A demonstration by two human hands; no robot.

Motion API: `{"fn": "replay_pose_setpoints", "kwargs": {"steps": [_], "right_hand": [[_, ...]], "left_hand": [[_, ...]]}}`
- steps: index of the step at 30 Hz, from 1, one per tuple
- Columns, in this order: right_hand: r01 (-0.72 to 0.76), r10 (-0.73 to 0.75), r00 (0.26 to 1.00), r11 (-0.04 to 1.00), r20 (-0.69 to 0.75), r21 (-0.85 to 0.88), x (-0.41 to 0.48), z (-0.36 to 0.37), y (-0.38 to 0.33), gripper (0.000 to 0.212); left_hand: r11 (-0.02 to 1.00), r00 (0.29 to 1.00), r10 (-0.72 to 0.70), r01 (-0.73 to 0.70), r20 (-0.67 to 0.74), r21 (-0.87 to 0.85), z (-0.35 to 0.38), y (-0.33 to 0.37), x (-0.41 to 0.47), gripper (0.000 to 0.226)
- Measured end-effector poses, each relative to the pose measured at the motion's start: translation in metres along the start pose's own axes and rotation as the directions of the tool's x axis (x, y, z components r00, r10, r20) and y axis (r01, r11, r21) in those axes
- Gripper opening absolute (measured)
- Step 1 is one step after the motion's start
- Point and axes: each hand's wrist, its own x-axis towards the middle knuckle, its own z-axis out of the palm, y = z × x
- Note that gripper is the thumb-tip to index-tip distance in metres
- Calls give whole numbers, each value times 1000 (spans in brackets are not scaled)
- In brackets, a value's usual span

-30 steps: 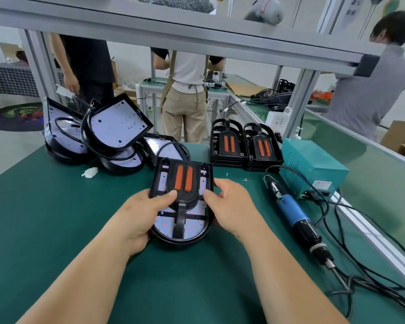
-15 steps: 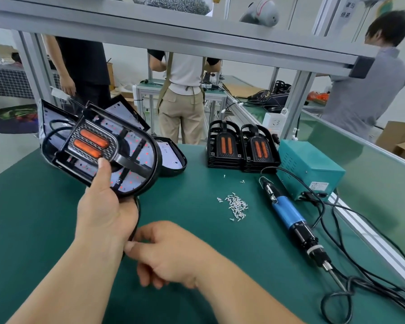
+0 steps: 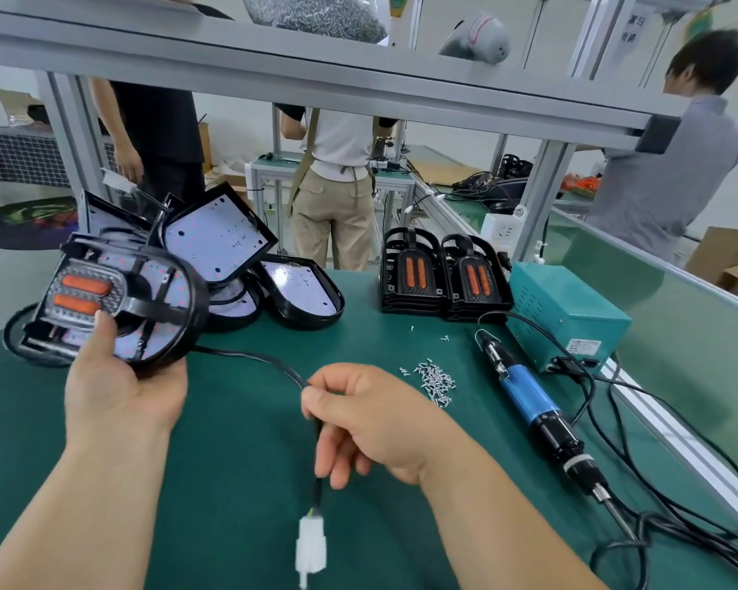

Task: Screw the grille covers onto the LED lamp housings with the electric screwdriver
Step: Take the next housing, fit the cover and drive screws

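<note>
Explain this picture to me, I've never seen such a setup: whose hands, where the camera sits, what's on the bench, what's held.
No machine: these are a person's bare hands, filmed by a wide-angle camera worn on the head, looking down at a green bench mat. The left hand grips a black round-ended LED lamp housing with an orange-striped grille cover on it, held up. The right hand pinches its black cable, which ends in a white plug. On the mat lie small silver screws, a blue-and-black electric screwdriver, a teal metal power box, two stacks of black grille covers and open housings showing white LED boards.
</note>
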Motion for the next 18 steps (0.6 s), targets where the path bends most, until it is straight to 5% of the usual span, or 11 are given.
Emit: {"fn": "replay_pose_setpoints", "kwargs": {"steps": [4, 7, 10, 13, 16, 18], "right_hand": [[38, -41, 996, 999, -82, -27, -6, -15, -4, 31], [63, -88, 963, 993, -256, -104, -7, -19, -4, 49], [109, -243, 863, 946, -444, -306, -4, -15, -2, 50], [252, -453, 687, 882, -568, -399, 0, -18, 2, 51], [267, -476, 631, 875, -613, -404, 3, -33, 9, 25], [190, -405, 669, 904, -623, -383, 6, -42, 15, 10]], "left_hand": [[997, 997, 25, -30, -71, -68, -19, 17, 16, 34], [995, 1000, -29, 30, 8, -96, -27, 25, 20, 35], [995, 1000, -8, 8, -3, -96, -26, 22, 20, 48], [999, 998, -31, 33, 53, -31, -16, 15, 12, 50], [993, 988, -114, 110, 101, 38, -11, 5, -1, 14], [981, 974, -172, 156, 145, 116, -12, 0, -5, 21]]}}
